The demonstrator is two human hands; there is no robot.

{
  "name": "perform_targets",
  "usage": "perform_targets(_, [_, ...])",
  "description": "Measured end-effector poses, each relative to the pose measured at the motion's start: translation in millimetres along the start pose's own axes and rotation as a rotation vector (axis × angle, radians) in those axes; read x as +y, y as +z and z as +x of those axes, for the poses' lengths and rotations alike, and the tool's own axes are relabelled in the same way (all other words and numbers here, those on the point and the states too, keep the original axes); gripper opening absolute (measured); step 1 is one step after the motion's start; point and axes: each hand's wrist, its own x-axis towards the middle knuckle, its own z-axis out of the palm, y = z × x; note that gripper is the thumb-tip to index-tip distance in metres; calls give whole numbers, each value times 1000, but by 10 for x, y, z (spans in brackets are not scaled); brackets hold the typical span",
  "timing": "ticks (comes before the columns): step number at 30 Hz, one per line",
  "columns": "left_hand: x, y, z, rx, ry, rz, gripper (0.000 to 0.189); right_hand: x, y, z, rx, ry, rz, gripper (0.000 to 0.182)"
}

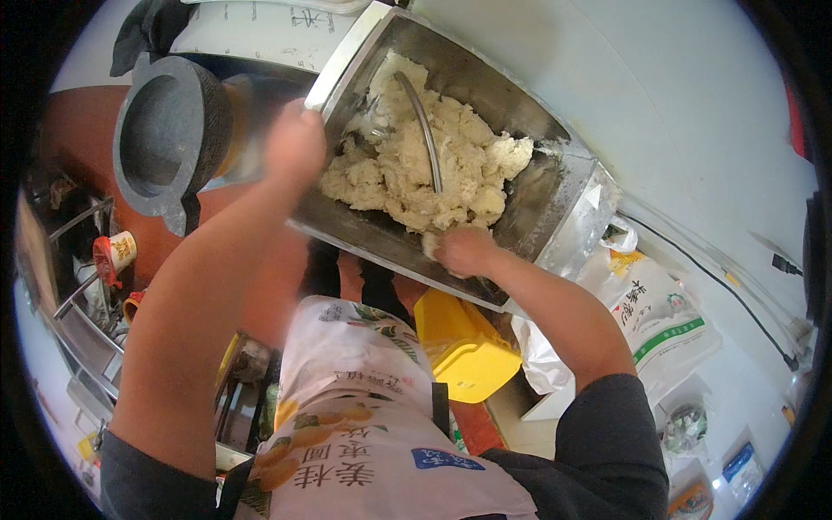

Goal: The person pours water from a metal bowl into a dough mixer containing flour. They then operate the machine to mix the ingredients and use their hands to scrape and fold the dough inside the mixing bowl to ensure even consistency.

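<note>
A stainless steel dough mixer tub [546,201] stands before me, its walls smeared with flour. Inside is a large, rough, lumpy mass of pale dough [468,143]. The mixer's curved metal stirring bar [422,123] rises out of the dough, its lower part buried. My left hand [296,143] grips the tub's left rim, thumb on top; its fingers are partly hidden and blurred. Low in the tub, by the near wall, my right hand [465,250] has its fingers curled around the near edge of the dough. Dough hides some of those fingertips.
Left of the tub is a grey stone mortar [162,130]. A yellow plastic bin [471,364] stands below the near wall. Printed white sacks [656,312] lean at right, beneath a black cable [708,279] along the wall. A metal rack [84,286] holds clutter at far left.
</note>
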Motion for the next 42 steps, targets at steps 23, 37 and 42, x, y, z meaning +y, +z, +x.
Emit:
perform_targets(23, [147, -54, -53, -20, -60, 91, 46, 69, -46, -32, -286, 256, 95, 22])
perform_targets(37, [112, -78, -12, -36, -123, 99, 49, -115, -41, -673, -20, 266, 117, 33])
perform_targets(42, [70, -87, 10, -18, -90, 88, 49, -328, -338, -825, -33, 340, 88, 29])
